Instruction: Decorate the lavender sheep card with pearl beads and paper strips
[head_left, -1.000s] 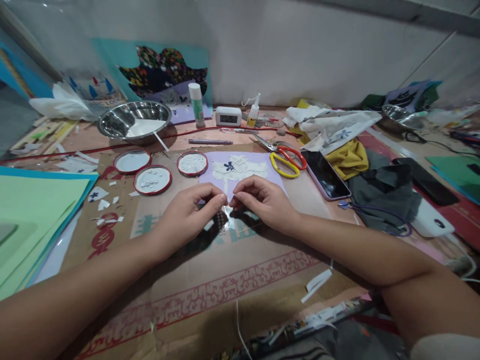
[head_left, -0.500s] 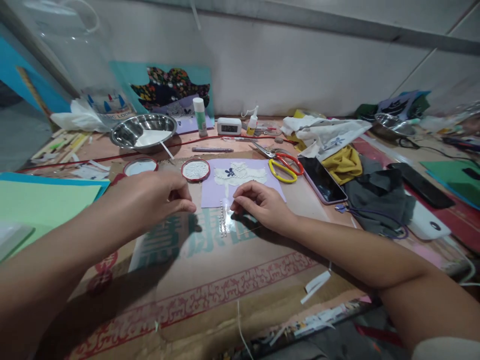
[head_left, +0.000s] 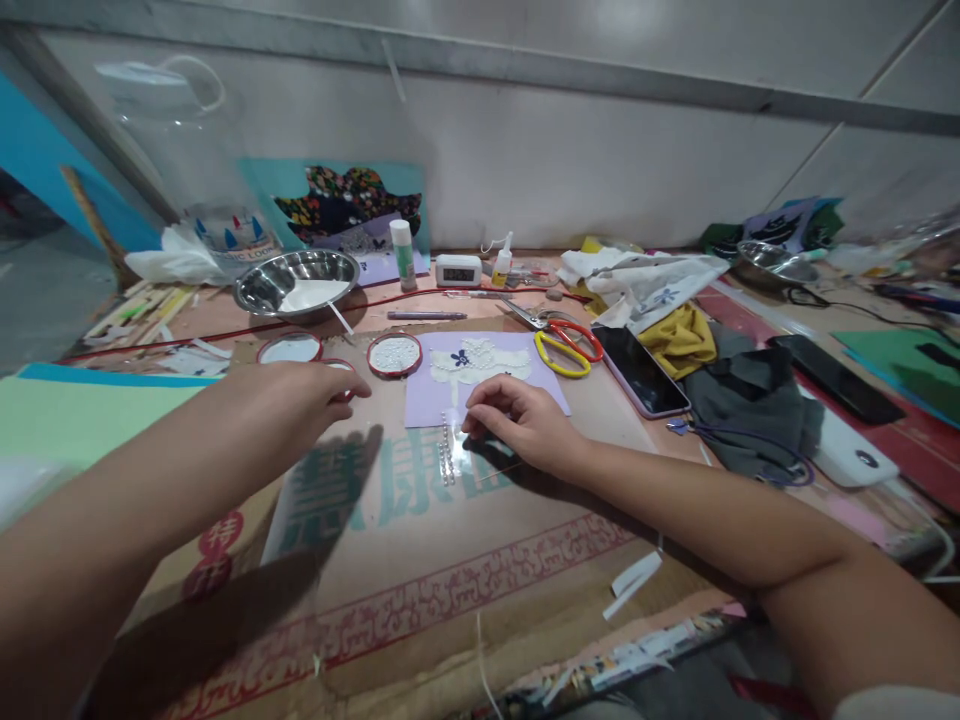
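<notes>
My left hand (head_left: 326, 395) hovers over the left of the board, thumb and fingers drawn together; whatever they pinch, if anything, is hidden. Beyond it, partly covered, is a small red-rimmed dish (head_left: 341, 366). My right hand (head_left: 517, 418) rests at the near edge of a purple card (head_left: 420, 400), fingertips closed; I cannot make out anything between them. The card bears a white cut-out (head_left: 517, 364) with white beads and a dark blue flower. By my right fingertips lies a clear strip with rows of small beads (head_left: 447, 455). A red-rimmed dish of white beads (head_left: 394, 355) stands left of the card.
Scissors (head_left: 566, 345) and a phone (head_left: 641, 370) lie right of the card. Behind are a steel bowl (head_left: 300, 280), a glue stick (head_left: 403, 255), a small clock (head_left: 458, 270) and a glue bottle (head_left: 502, 262). Green paper (head_left: 67, 415) lies at the left, cloth (head_left: 739, 395) at the right.
My left hand has moved left, away from the bead strip and towards the red-rimmed dishes. My right hand has stayed by the card. The view has tilted slightly upward.
</notes>
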